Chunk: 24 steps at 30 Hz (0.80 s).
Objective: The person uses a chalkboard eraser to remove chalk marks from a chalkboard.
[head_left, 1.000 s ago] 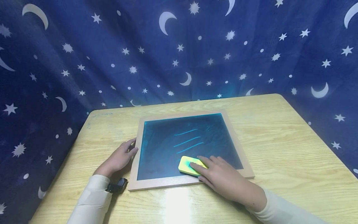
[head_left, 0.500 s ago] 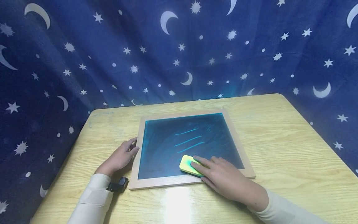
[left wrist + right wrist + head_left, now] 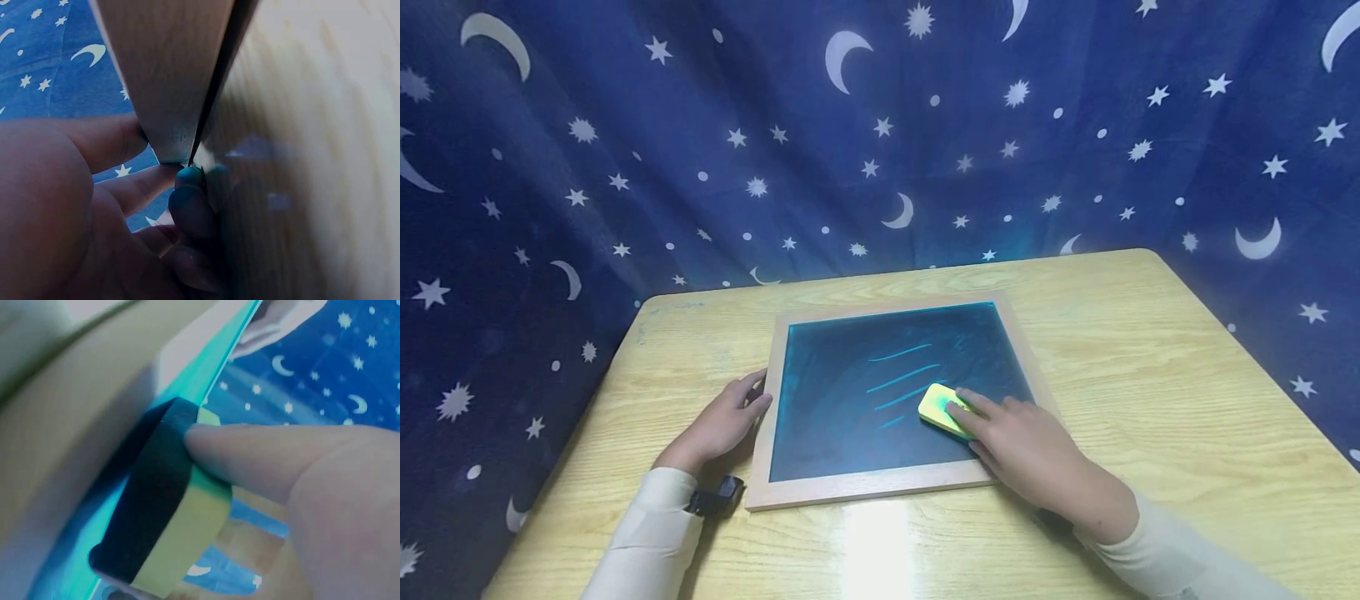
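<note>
A wood-framed blackboard (image 3: pixel 820 433) lies flat on the table, with several slanted light-blue lines (image 3: pixel 902 377) on its dark face. My left hand (image 3: pixel 722 425) holds the left side of the frame; in the left wrist view, the thumb touches the frame (image 3: pixel 169 81) and curled fingertips meet its lower edge. Over the board's lower right, my right hand (image 3: pixel 1030 450) grips a yellow board eraser (image 3: pixel 936 407), fingers on top and thumb at the near side. The right wrist view shows the eraser's black felt (image 3: pixel 150 494) beside the thumb. The hand hides the eraser's right end.
The wood-grain table (image 3: pixel 1150 375) extends around the board. A dark blue curtain (image 3: pixel 790 100) with moons and stars hangs behind and at both sides. A black wrist device (image 3: pixel 718 497) sits at the left cuff, close to the frame's lower left corner.
My right hand has slid the eraser up and to the right from the board's lower edge. A short lower line now shows where the eraser was. The left hand stays at the frame.
</note>
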{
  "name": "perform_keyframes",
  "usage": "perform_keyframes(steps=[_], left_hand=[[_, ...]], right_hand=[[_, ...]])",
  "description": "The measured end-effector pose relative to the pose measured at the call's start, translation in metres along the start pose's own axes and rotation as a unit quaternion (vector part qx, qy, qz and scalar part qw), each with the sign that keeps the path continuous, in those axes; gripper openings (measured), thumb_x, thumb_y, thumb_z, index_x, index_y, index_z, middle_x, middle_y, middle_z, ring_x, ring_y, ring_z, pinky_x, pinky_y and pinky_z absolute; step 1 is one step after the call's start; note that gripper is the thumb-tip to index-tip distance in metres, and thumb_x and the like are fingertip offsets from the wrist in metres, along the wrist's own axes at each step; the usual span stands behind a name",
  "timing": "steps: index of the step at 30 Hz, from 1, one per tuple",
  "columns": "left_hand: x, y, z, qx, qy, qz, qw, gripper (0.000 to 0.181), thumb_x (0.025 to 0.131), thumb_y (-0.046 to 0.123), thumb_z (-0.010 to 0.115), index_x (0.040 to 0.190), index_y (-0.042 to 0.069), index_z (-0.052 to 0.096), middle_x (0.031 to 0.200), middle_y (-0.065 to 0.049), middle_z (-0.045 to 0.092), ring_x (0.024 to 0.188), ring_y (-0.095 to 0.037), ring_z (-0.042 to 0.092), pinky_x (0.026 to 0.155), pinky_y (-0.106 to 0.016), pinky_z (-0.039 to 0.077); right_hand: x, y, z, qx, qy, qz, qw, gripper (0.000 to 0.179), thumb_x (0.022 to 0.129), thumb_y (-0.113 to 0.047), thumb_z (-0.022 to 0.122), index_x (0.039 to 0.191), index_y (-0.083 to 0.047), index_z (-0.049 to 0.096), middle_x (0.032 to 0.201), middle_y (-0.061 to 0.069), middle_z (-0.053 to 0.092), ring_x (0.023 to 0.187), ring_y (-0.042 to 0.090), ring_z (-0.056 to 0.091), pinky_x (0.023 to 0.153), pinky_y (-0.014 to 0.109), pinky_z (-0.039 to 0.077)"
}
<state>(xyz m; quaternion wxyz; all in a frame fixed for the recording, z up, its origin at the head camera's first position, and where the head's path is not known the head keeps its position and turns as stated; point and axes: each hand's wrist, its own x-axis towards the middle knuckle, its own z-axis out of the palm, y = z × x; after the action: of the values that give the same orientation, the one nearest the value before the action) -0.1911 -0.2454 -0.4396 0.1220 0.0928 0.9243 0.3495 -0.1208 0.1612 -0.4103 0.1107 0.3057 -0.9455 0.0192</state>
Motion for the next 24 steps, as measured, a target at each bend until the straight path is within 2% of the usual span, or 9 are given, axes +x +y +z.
perform_keyframes(steps=[4,7,11,14,18,24], left_hand=[[0.0,-0.001,0.0,0.0,0.004,0.003,1.0,0.053,0.109,0.026,0.039,0.157,0.004,0.028,0.152,-0.025,0.044,0.138,-0.048,0.044,0.111,-0.063,0.036],[0.0,-0.001,-0.001,0.001,0.004,0.003,1.0,0.054,0.109,0.026,0.039,0.157,0.004,0.028,0.152,-0.026,0.042,0.139,-0.049,0.043,0.111,-0.063,0.036],[-0.001,-0.002,0.0,0.002,0.003,0.002,1.0,0.054,0.109,0.024,0.039,0.157,0.003,0.027,0.15,-0.027,0.045,0.137,-0.049,0.045,0.109,-0.063,0.039],[-0.001,-0.002,0.0,0.001,0.005,0.005,1.0,0.053,0.109,0.024,0.039,0.156,0.001,0.028,0.147,-0.027,0.048,0.134,-0.049,0.048,0.107,-0.063,0.042],[-0.001,-0.001,0.0,0.001,0.003,0.01,0.9999,0.054,0.109,0.024,0.039,0.156,0.0,0.028,0.146,-0.028,0.049,0.132,-0.048,0.051,0.106,-0.061,0.044],[0.0,0.0,-0.001,0.005,0.002,0.009,0.9999,0.053,0.109,0.024,0.039,0.156,0.001,0.028,0.144,-0.026,0.051,0.131,-0.046,0.052,0.105,-0.061,0.044]], right_hand=[[0.001,0.013,-0.002,-0.003,0.007,0.022,0.9997,0.05,0.083,-0.017,0.08,0.131,-0.016,0.066,0.132,0.014,0.066,0.08,0.034,0.071,0.061,0.044,0.057],[0.001,0.022,-0.006,-0.01,0.007,0.043,0.999,0.044,0.083,-0.014,0.079,0.126,-0.016,0.067,0.126,0.014,0.067,0.071,0.034,0.069,0.049,0.041,0.051],[0.001,0.03,-0.01,-0.019,0.003,0.057,0.9982,0.035,0.085,-0.008,0.073,0.118,-0.016,0.067,0.113,0.009,0.068,0.055,0.027,0.056,0.041,0.037,0.04],[0.001,0.033,-0.013,-0.021,0.002,0.061,0.9979,0.032,0.085,-0.005,0.07,0.115,-0.016,0.067,0.107,0.008,0.067,0.053,0.025,0.052,0.041,0.038,0.04],[0.0,0.031,-0.015,-0.021,-0.007,0.066,0.9976,0.034,0.087,-0.006,0.069,0.12,-0.015,0.067,0.113,0.012,0.068,0.057,0.028,0.057,0.044,0.039,0.044],[0.0,0.025,-0.017,-0.012,-0.019,0.057,0.9981,0.039,0.09,-0.01,0.07,0.128,-0.012,0.066,0.124,0.018,0.065,0.073,0.035,0.066,0.053,0.044,0.053]])
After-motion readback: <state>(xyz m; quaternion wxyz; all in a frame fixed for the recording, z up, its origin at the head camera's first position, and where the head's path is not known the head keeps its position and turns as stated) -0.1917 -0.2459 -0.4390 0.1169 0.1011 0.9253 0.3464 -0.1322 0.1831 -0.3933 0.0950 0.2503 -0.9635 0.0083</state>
